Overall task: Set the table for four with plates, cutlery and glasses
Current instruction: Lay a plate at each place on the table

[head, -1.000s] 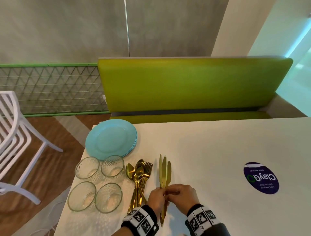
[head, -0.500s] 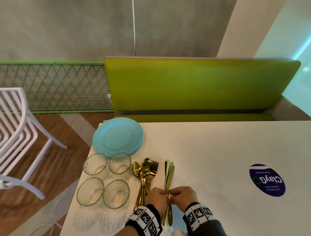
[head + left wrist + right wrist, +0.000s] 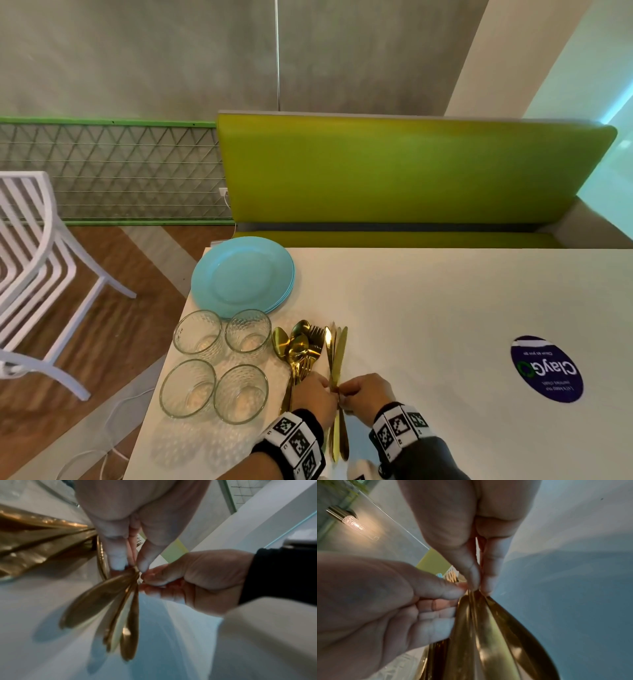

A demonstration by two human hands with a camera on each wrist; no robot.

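Several gold knives (image 3: 337,353) lie bunched on the white table (image 3: 428,308). My left hand (image 3: 317,397) and right hand (image 3: 366,390) pinch them together at mid-length, fingertips meeting. The left wrist view shows the knife handles (image 3: 120,609) fanning out below my left hand (image 3: 126,563); in the right wrist view my right hand (image 3: 477,586) pinches the same knives (image 3: 488,635). Gold spoons and forks (image 3: 301,349) lie just left of the knives. A stack of light blue plates (image 3: 241,275) sits at the table's far left corner, with several empty glasses (image 3: 219,366) in front of it.
A green bench (image 3: 394,171) runs along the table's far side. A white chair (image 3: 37,274) stands on the wooden floor to the left. A round purple sticker (image 3: 546,368) marks the table at the right. The table's left edge runs close beside the glasses.
The knife blades, spread apart a second ago, are now gathered into a tight bundle between my two hands. The view has shifted slightly left.
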